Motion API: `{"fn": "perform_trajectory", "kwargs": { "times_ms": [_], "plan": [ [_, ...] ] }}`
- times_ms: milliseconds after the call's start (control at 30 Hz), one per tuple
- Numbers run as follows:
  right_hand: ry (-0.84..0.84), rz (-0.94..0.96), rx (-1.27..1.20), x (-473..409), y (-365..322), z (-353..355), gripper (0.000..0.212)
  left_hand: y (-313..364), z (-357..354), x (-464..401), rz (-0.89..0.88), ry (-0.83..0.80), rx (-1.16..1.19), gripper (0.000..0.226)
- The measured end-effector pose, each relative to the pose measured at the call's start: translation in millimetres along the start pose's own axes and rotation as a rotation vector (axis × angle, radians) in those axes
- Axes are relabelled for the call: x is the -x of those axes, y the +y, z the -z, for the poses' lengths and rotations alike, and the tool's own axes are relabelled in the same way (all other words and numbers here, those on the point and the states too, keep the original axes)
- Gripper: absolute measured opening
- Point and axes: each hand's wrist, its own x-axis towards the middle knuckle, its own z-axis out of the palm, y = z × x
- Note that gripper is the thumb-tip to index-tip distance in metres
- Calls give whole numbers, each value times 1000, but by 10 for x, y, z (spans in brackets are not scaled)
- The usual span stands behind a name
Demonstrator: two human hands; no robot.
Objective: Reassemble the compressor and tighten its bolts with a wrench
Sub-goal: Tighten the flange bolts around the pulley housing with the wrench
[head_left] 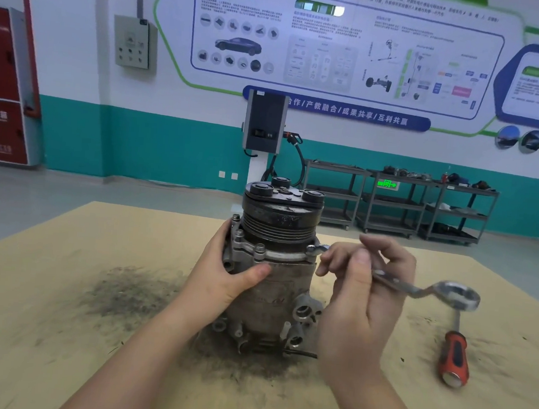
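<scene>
The compressor stood upright near the middle of the table, on a patch of dark grit that spread across the tan board around its base. Its black grooved pulley faced up, topped by a plate carrying three round black caps. Below the pulley ran a pale metal flange with bolts standing up along its rim.

The left hand gripped the left side of the compressor body just under the flange, the fingers curled round the far side and the thumb pressed flat across the front of the casing.

The right hand was raised beside the compressor's right side and held a wrench. The thumb and fingers pinched the shaft close to its small end, which sat at a bolt on the right edge of the flange; whether it was fully seated on the bolt head could not be told. The large ring end of the wrench stuck out to the right, clear of the table.

A screwdriver with a red and black handle lay on the table to the right, well apart from the compressor, its handle pointing toward the person.

Behind the table, metal shelf carts stood against a teal and white wall.
</scene>
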Motion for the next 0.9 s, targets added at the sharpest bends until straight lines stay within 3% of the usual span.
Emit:
{"fn": "perform_trajectory", "kwargs": {
  "times_ms": [233, 467, 567, 667, 900],
  "plan": [
    [359, -517, -496, -323, 47, 191, 25, 17, -6, 3, 29, -6, 32, 75],
    [328, -808, -690, -482, 180, 327, 21, 47, 49, -20, 68, -52, 30, 73],
    [301, -888, -728, -546, 237, 357, 21, 41, 84, -54, 93, -57, 22, 85],
    [325, -832, -664, -524, 256, 326, 23, 41, 114, -100, 122, -51, -32, 98],
    [327, -345, -359, -230, 103, 121, 25, -1, 127, -161, 149, -32, -124, 129]
  ]
}}
